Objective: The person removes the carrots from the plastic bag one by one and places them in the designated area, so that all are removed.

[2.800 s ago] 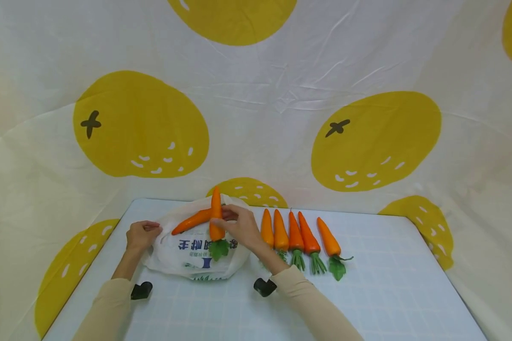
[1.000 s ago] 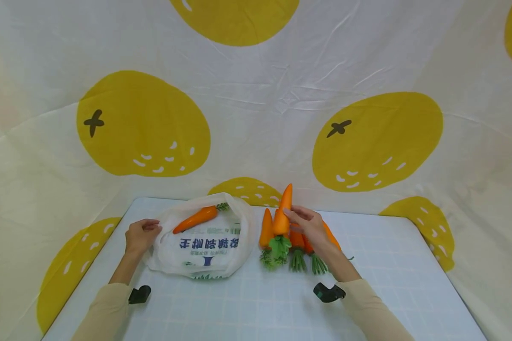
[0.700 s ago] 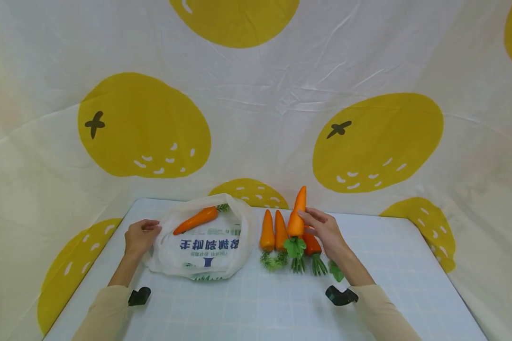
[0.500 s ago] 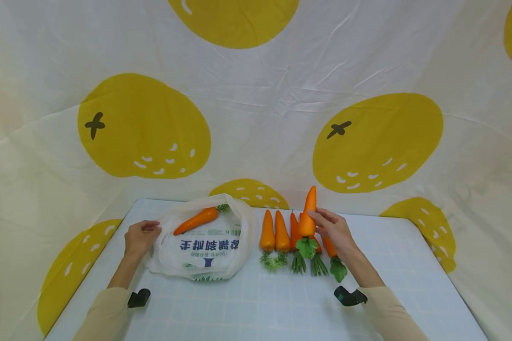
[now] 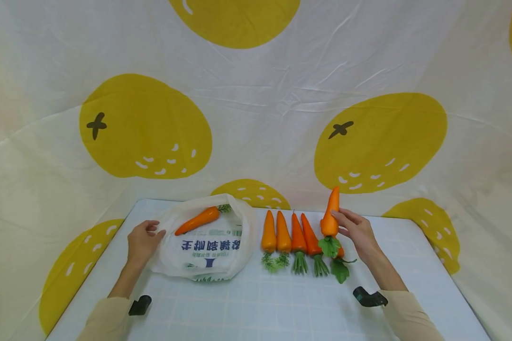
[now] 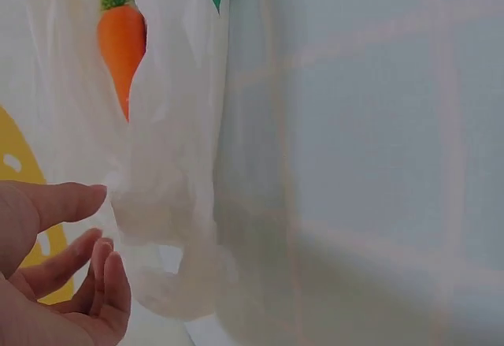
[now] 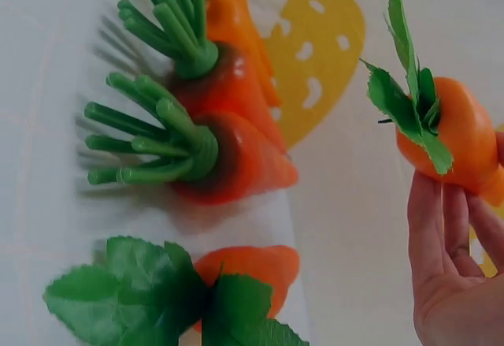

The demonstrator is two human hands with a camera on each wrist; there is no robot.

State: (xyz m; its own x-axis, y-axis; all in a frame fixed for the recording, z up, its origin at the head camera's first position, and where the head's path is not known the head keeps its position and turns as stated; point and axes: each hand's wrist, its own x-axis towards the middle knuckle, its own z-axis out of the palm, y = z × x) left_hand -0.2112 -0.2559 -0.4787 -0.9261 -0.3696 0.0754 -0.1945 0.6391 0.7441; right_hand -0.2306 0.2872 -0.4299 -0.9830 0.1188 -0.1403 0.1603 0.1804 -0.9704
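Note:
My right hand (image 5: 358,233) holds up a carrot (image 5: 331,212) with a leafy green top. The carrot hangs above the right end of a row of carrots, over another leafy-topped carrot (image 7: 256,275). In the right wrist view the fingers grip its body. On the left, the white plastic bag (image 5: 205,270) lies with its mouth open and one carrot (image 5: 199,220) inside. My left hand (image 5: 142,242) is beside the bag's left edge. In the left wrist view its thumb and fingers stand apart, with no bag plastic between them.
To the right of the bag, a feathery-topped carrot (image 5: 269,233) begins the row. Two redder carrots with cut green stems, such as one carrot (image 5: 297,233), lie further along. The table (image 5: 247,312) meets a printed curtain (image 5: 264,132) at the back.
The right hand has carried its carrot from over the bag rightward along the row. The left hand's thumb and fingers have come apart at the bag's edge. The carrot in the bag stays put.

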